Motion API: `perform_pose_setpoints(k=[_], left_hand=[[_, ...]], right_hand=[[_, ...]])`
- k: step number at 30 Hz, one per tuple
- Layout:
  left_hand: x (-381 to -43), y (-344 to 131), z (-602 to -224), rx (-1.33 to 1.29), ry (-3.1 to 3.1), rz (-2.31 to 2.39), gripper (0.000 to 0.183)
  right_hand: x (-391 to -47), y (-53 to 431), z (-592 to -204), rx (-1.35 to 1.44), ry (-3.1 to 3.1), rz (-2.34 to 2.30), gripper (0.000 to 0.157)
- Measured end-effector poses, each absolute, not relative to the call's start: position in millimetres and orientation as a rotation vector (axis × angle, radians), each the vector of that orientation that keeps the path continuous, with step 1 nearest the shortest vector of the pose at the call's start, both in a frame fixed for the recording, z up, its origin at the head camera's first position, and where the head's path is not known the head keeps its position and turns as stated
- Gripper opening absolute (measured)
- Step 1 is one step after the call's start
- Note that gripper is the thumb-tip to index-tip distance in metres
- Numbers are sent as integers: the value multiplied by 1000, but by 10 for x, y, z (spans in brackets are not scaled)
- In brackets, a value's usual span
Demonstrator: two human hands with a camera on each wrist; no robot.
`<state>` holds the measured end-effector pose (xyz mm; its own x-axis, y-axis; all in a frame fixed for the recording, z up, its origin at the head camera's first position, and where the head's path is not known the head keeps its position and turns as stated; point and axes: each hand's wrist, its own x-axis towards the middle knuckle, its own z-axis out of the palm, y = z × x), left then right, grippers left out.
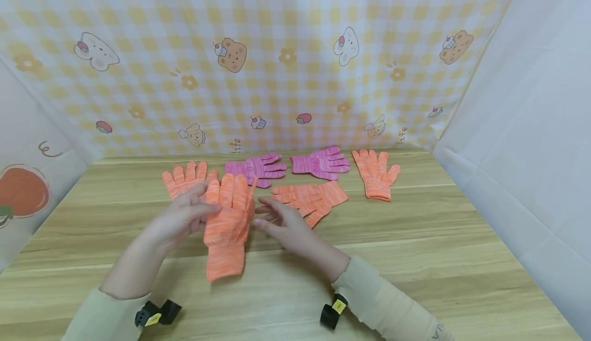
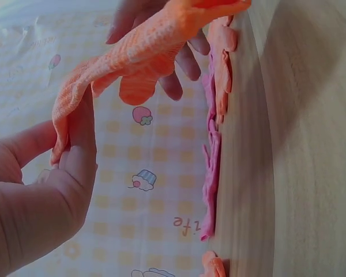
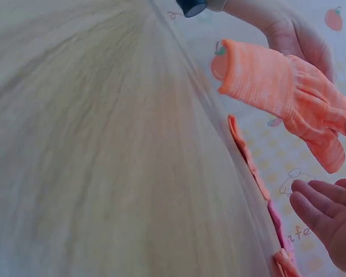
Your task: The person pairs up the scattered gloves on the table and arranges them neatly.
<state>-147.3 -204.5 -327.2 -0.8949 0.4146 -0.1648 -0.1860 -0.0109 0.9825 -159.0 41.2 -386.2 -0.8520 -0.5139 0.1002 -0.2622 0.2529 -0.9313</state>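
Observation:
Between the thumb and fingers of my left hand [image 1: 182, 218] is an orange knit glove [image 1: 226, 228], pinched by its finger side and raised above the table with its cuff hanging down. In the left wrist view the glove [image 2: 127, 57] drapes over the left fingers [image 2: 81, 138]. My right hand [image 1: 291, 225] is just right of the glove, fingers loosely spread; in the right wrist view its thumb overlaps the glove's edge and the other fingers [image 3: 320, 205] hold nothing. Behind the left hand lies another orange glove [image 1: 184, 178], partly hidden.
Along the back of the wooden table [image 1: 286, 300] lie a pink glove [image 1: 254, 167], a second pink glove [image 1: 320, 162] and an orange glove [image 1: 376, 173]. One more orange glove [image 1: 318, 197] lies just beyond the right hand. A checked cloth [image 1: 286, 84] hangs behind.

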Motion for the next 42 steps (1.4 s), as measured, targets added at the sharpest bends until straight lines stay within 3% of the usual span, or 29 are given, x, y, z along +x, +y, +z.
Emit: perform_pose_setpoints(k=[9, 25, 35, 42], left_hand=[[-1508, -2070, -3333, 297, 1784, 1936, 87], [-1547, -2111, -3404, 134, 1898, 1883, 89], [-1586, -2160, -3461, 114, 1978, 1824, 79], [-1599, -2186, -3517, 86, 2003, 1767, 76]], right_hand=[[-1592, 402, -3802, -626, 2060, -1818, 56], [-1617, 401, -3951, -553, 2122, -1974, 44], [-1615, 392, -3990, -627, 2213, -1954, 24], [-1622, 396, -4017, -667, 2304, -1897, 19]])
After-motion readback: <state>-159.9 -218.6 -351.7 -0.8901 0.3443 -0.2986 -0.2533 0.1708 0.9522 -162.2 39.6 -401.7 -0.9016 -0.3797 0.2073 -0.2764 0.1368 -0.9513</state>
